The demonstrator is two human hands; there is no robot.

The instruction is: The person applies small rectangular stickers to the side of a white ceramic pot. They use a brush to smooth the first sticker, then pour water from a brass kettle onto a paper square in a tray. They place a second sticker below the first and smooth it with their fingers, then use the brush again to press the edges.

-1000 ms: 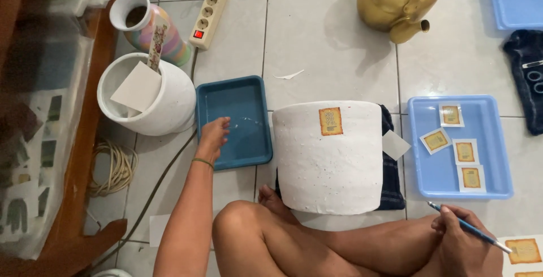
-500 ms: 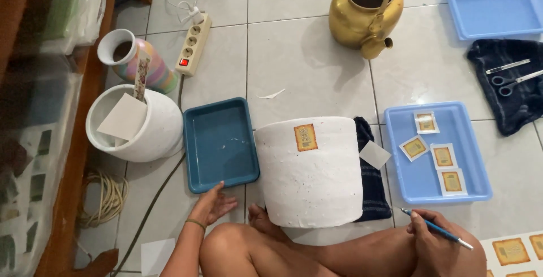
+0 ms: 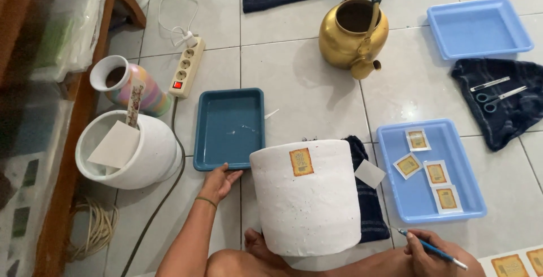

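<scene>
My left hand (image 3: 218, 181) has slid back from the middle of the teal tray (image 3: 229, 127) to its near edge, where the fingers now rest flat and unclenched against the rim, grasping nothing. My right hand (image 3: 432, 251), low at the near right, has its grip clenched on a blue-handled brush (image 3: 432, 249), tip pointing right. Between the two hands stands one big white pot (image 3: 305, 198) with a single yellow label on its wall, just right of the teal tray and touching my foot. I count three white pots in all with the rounder one (image 3: 127, 152) at left, four trays: one teal, three light blue, the nearest (image 3: 430, 169) holding four small yellow-printed squares. One brass kettle (image 3: 353, 31) sits far off, one striped vase (image 3: 133, 87) at far left, one power strip (image 3: 186, 68), and two metal tools on a dark cloth (image 3: 500, 104) at right.
</scene>
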